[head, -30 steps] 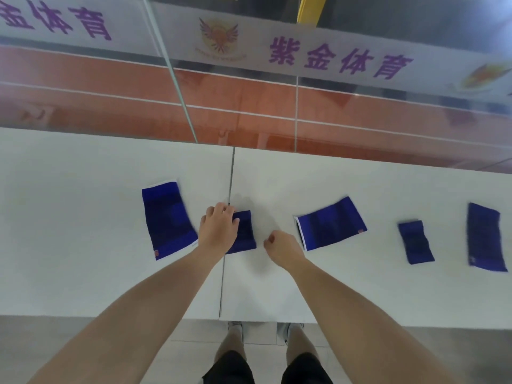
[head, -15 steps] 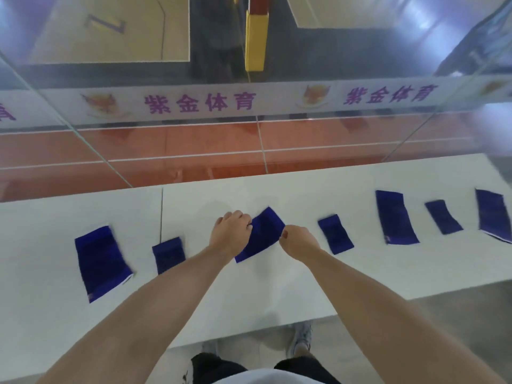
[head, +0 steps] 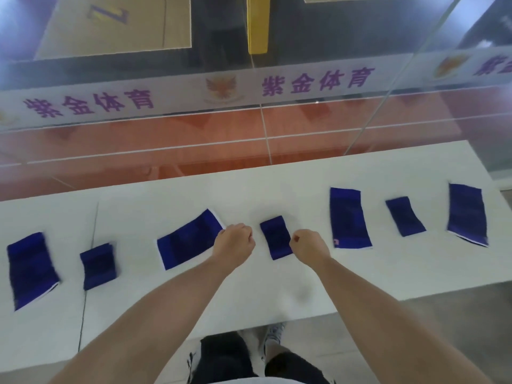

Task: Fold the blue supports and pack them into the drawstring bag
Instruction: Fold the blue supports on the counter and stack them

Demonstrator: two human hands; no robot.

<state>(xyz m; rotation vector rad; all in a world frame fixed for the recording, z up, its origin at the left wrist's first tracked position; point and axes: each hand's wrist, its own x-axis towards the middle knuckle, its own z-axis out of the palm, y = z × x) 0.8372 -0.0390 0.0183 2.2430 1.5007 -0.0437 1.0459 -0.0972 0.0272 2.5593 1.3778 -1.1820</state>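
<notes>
Several blue supports lie in a row on the white table (head: 277,295). A large flat support (head: 188,239) lies tilted left of centre, and my left hand (head: 234,242) is a curled fist at its right corner, with no clear grip on it. A small folded support (head: 275,236) lies between my hands. My right hand (head: 309,245) is also curled, its thumb beside that support's right edge, holding nothing. Further right lie a large support (head: 349,217), a small support (head: 404,216) and another large support (head: 466,214). No drawstring bag is in view.
At the far left lie a large support (head: 30,268) and a small folded support (head: 98,266). A glass wall (head: 266,128) with purple lettering rises right behind the table. The table's front edge runs just above my shoes (head: 273,332).
The view and both hands have shifted right along the row. My hands have left the ends of the tilted support; they now flank the small folded one, and more supports show at the right.
</notes>
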